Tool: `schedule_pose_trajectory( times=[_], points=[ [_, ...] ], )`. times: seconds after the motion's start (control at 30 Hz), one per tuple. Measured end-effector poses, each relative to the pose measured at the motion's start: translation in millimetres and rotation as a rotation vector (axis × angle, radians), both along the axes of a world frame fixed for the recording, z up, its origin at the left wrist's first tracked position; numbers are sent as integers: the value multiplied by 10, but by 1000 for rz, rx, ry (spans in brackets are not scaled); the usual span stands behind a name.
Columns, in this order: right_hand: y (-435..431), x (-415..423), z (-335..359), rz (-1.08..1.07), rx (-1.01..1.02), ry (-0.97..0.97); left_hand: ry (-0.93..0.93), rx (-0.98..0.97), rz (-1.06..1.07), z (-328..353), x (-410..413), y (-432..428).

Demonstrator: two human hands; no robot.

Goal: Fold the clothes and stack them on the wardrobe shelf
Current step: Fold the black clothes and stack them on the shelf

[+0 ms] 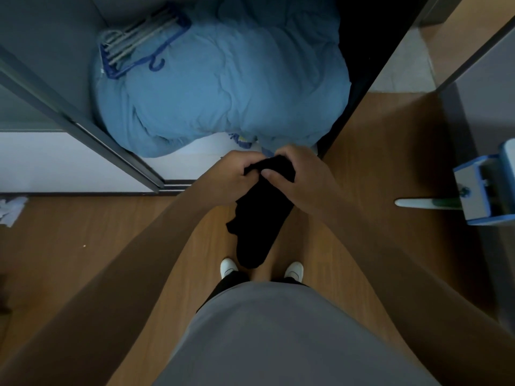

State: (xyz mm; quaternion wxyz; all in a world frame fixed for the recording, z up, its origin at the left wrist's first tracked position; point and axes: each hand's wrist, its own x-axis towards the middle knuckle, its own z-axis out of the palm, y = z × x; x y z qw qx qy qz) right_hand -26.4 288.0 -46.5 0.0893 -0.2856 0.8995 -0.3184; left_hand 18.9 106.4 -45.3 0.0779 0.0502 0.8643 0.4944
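Observation:
A black garment [259, 221] hangs in front of me, bunched at its top and drooping towards my feet. My left hand [237, 169] grips its upper left edge with curled fingers. My right hand [292, 169] clutches the top right of the same cloth, thumb across the front. Both hands meet just before the open wardrobe [83, 65], close to its front edge. The garment's shape is hard to read in the dim light.
A bulky blue duvet [223, 84] fills the wardrobe floor, with blue hangers [136, 45] lying on it. The grey sliding door rail [83, 129] runs on the left. A blue-and-white object [482, 188] juts in from the right. Crumpled white stuff [11, 207] lies on the wooden floor.

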Motion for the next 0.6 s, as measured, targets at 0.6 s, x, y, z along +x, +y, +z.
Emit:
schedule_pose_trajectory(
  times=[0.6],
  points=[
    [-192,123,251,-150,-243,9,361,-411,425,-252,157,95]
  ],
)
